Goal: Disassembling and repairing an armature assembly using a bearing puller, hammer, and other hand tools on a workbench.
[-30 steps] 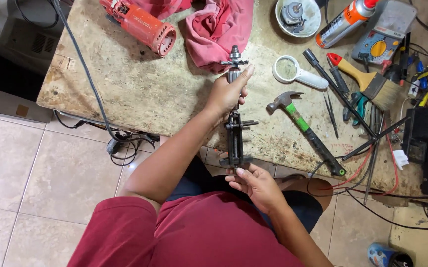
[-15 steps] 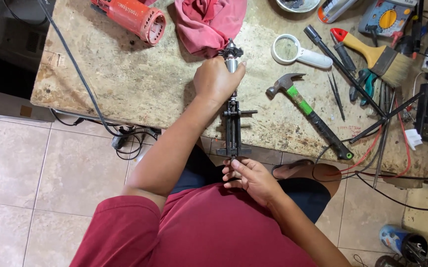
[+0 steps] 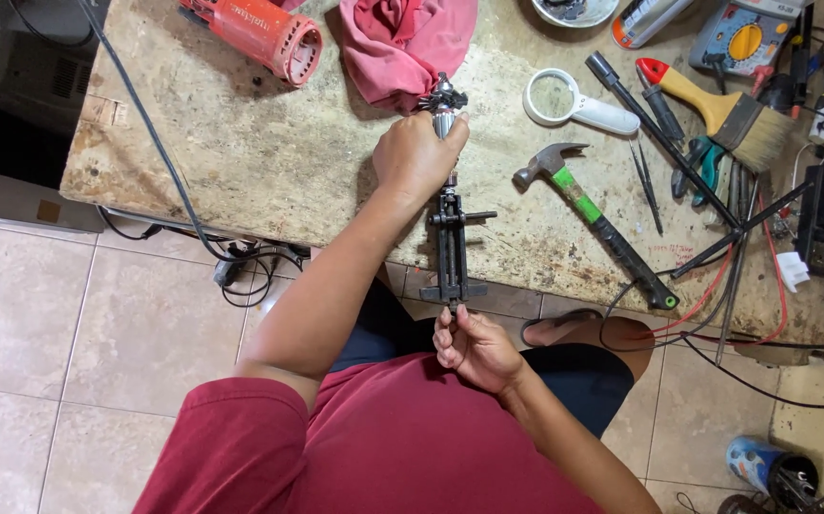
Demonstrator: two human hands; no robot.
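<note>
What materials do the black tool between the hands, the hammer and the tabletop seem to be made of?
Black puller tool: likely steel with a dark, dull finish; thin rigid arms and a screw shaft.
Hammer: grey metal head, slightly worn; the handle looks like plastic or rubber, green then black.
Tabletop: probably stone or a stone-like slab; mottled beige, stained surface, hard straight edge.

Worn stone-topped workbench (image 3: pixel 240 162), beige floor tiles (image 3: pixel 79 362)

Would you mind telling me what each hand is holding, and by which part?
Left hand grips the silvery motor armature around its middle; right hand pinches the near end of the black metal puller clamped onto it.
</note>
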